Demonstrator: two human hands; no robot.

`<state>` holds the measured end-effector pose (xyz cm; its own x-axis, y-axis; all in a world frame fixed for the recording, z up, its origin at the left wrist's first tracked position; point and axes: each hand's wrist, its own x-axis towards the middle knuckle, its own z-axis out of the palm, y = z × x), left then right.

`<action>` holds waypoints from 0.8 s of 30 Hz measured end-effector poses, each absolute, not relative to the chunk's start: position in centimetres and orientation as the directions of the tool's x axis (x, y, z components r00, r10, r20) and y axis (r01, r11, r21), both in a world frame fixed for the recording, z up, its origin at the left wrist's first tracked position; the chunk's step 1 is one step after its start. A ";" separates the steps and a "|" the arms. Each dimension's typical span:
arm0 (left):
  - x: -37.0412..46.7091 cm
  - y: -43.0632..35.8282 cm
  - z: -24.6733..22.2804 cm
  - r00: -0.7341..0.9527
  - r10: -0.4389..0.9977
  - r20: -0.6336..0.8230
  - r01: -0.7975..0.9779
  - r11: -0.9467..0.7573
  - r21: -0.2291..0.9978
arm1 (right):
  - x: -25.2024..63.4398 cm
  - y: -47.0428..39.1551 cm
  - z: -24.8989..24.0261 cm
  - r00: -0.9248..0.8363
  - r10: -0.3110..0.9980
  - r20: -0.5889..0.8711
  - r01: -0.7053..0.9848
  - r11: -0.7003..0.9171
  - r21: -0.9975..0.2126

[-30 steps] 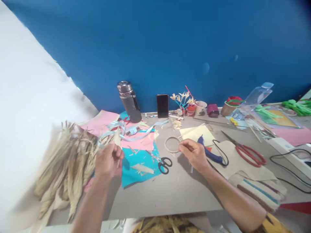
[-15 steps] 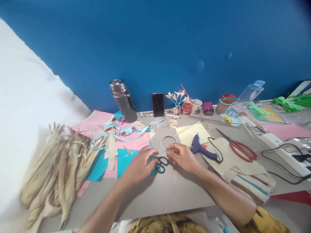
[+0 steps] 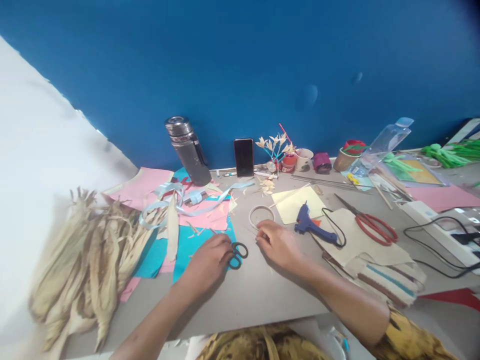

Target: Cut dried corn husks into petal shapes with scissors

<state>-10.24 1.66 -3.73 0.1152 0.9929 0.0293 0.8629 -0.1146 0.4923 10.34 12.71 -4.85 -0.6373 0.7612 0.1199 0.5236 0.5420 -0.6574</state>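
Observation:
My left hand (image 3: pixel 212 257) is closed over a pair of small scissors (image 3: pixel 239 251). Their black finger loops stick out to the right of my fingers, while the blades are mostly hidden beneath the hand. Under it lies a teal sheet (image 3: pixel 187 244). My right hand (image 3: pixel 276 243) has its fingers curled together just below a white tape roll (image 3: pixel 262 216) lying on the table. Whether anything thin is between those fingertips, or whether they touch the roll, I cannot tell.
Dried corn husks (image 3: pixel 93 265) lie at left. Pale blue ribbon (image 3: pixel 210 207) crosses pink paper. Right of my hands are a blue glue gun (image 3: pixel 315 231), red-handled scissors (image 3: pixel 375 227) and a power strip (image 3: pixel 438 232). A flask (image 3: pixel 189 155) and phone (image 3: pixel 244 157) stand behind.
My left hand has moved left with the small scissors, away from my right hand, and lies lower over the teal sheet. The right hand stays near the tape roll, its fingers more curled.

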 end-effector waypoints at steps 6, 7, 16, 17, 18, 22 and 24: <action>-11.1 2.4 -2.1 0.071 0.997 -0.020 0.896 -0.055 0.441 | 9.4 13.0 -5.0 -0.693 0.704 0.154 0.388 0.544 -0.744; -11.0 2.7 -1.7 0.066 0.997 -0.028 0.901 -0.047 0.431 | 9.3 13.1 -4.9 -0.698 0.694 0.177 0.332 0.533 -0.778; -8.0 6.9 -2.0 0.231 0.973 -0.001 0.958 -0.228 0.174 | 10.3 13.6 -3.6 -0.495 0.845 0.200 0.175 0.323 -0.930; -7.8 7.4 -2.4 0.237 0.971 -0.019 0.963 -0.232 0.134 | 10.4 13.6 -3.5 -0.502 0.848 0.171 0.174 0.292 -0.940; -7.8 7.8 -2.8 0.237 0.971 -0.035 0.967 -0.232 0.106 | 10.5 13.5 -3.4 -0.516 0.844 0.143 0.168 0.263 -0.950; -9.0 8.4 -3.3 0.187 0.982 -0.034 0.980 -0.184 0.075 | 10.3 13.0 -3.7 -0.602 0.797 -0.048 0.175 0.073 -0.982; -10.0 8.4 -2.9 0.128 0.991 -0.036 0.990 -0.126 0.063 | 9.9 12.7 -4.3 -0.616 0.770 -0.168 0.220 -0.037 -0.975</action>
<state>-10.01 8.42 -2.87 0.1281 0.9911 -0.0364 0.9901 -0.1257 0.0632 9.95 12.75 -4.32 -0.6156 0.7699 -0.1681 0.2199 -0.0371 -0.9748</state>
